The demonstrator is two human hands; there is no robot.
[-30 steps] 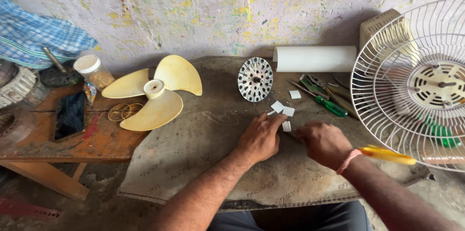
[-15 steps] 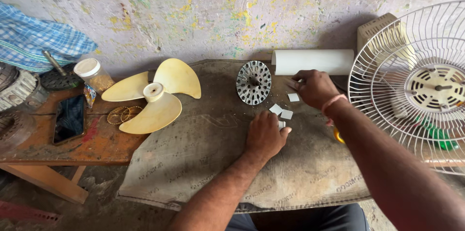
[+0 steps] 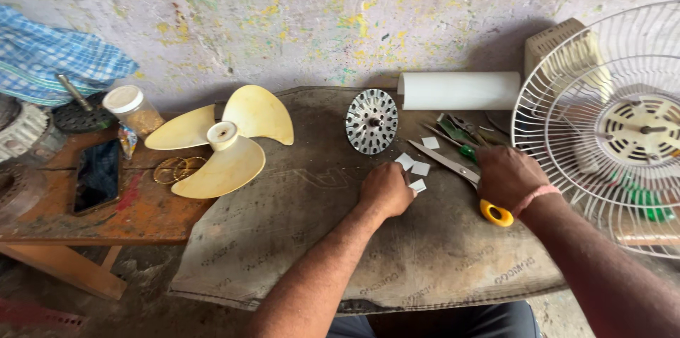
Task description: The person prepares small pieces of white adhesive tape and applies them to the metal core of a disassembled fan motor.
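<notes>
A head-worn camera looked down on a desk [image 3: 297, 239] covered with a worn grey sack cloth, set against a paint-flecked wall. The round metal rotor disc [image 3: 371, 121], standing on edge near the middle of the cloth, served as the landmark. Just below and to the right of the disc lay a few small white paper squares [image 3: 418, 168]. The left hand [image 3: 387, 189] rested on the cloth below the disc, curled into a loose fist with its knuckles touching the nearest squares; whether it pinched one could not be told. The right hand [image 3: 504, 176], farther right of the disc, lay closed over a pair of scissors [image 3: 453, 166] with yellow handles, their long blades pointing up-left toward the disc and the paper squares. Behind that hand, right of the disc, sat a clutter of green-handled tools [image 3: 460, 134], and beyond them a white roll [image 3: 460, 90] lay along the wall. At the far right of the disc stood a white wire fan guard [image 3: 559, 132] with the fan motor visible behind it. Left of the disc, a cream three-bladed fan blade [image 3: 223, 141] lay flat, overlapping the cloth's edge and a stained wooden board. Farther left were a small white-lidded jar [image 3: 132, 109], a dark phone [image 3: 97, 175] lying flat, and a blue checked cloth [image 3: 49, 62].
</notes>
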